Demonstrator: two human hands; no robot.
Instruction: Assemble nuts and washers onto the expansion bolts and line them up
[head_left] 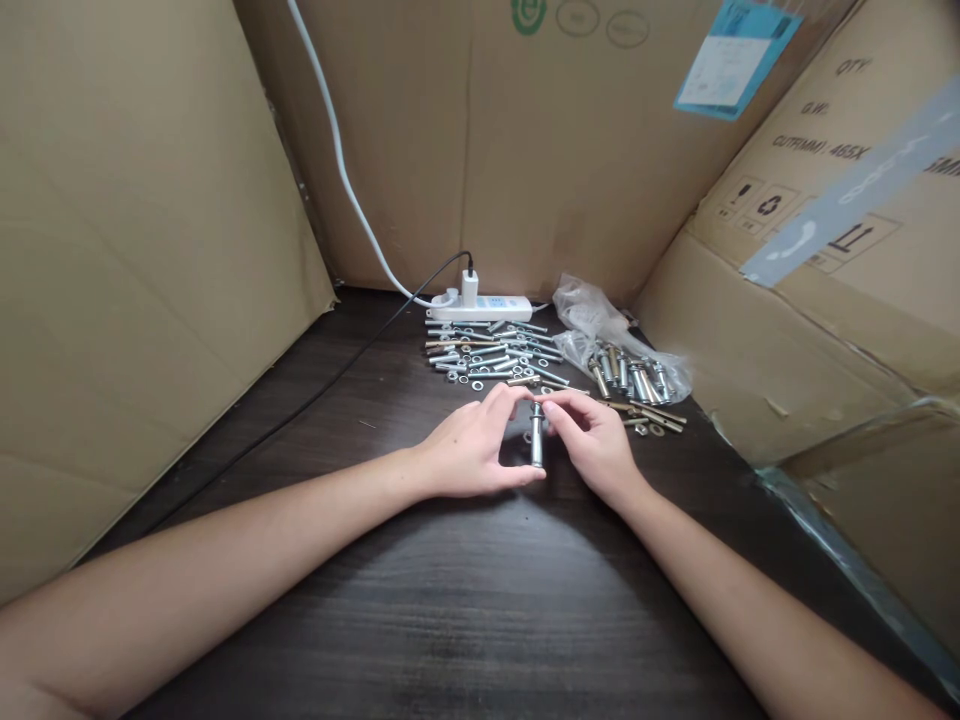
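Note:
A silvery expansion bolt (537,440) stands roughly upright between my two hands, above the dark tabletop. My left hand (480,445) grips it lengthwise, its thumb under the lower end and its fingers at the top. At the upper end, the thumb and fingertips of my right hand (596,440) pinch the bolt around its nut and washer. Just beyond my fingers lie loose bolts, sleeves, nuts and washers (491,350) in a spread-out group. A few brass-coloured sleeves (656,415) lie to the right of my right hand.
A clear plastic bag (592,315) with several assembled bolts (630,372) lies at the back right. Behind the loose hardware is a white power strip (491,308) with a plugged-in charger. A black cable (322,395) crosses the left side. Cardboard walls (405,150) enclose the table.

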